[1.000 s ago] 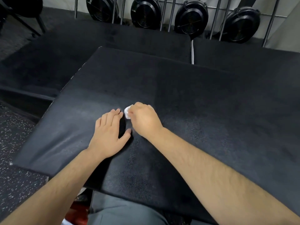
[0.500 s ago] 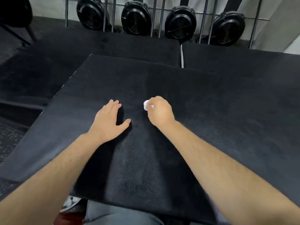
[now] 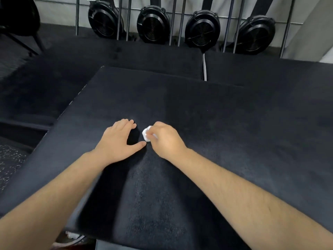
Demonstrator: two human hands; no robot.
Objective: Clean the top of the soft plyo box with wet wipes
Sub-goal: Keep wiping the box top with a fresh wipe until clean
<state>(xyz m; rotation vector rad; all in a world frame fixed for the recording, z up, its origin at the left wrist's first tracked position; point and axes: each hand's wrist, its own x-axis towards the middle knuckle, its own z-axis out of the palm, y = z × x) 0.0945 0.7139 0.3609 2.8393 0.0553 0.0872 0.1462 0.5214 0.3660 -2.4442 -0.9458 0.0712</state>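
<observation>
Mid-wipe: the black top of the soft box (image 3: 225,134) is being scrubbed near its middle, and the wiping step is judged to be well short of done, since only a small patch lies under the wipe and broad stretches to the right and at the far edge are out of its reach. The box is steadied by the left hand (image 3: 117,141), laid flat on the top with its fingers (image 3: 126,123) straight and close together and the thumb spread out to the side. A white wipe (image 3: 146,135), balled small, is pinched in the curled fingers (image 3: 159,125) of the right hand (image 3: 166,140) and pressed to the surface, just beside the left thumb tip. Wider strokes toward the untouched areas are called for next, and a fresh fold or a new wipe may be needed. The top is seen to be dark, faintly grained and dull, with no plain wet streak to be told. Lower black pads (image 3: 126,56) are set behind the box, speckled floor (image 3: 10,159) shows at the left, and four round black fan housings (image 3: 153,26) are ranged among upright metal bars (image 3: 182,20) against a pale wall.
</observation>
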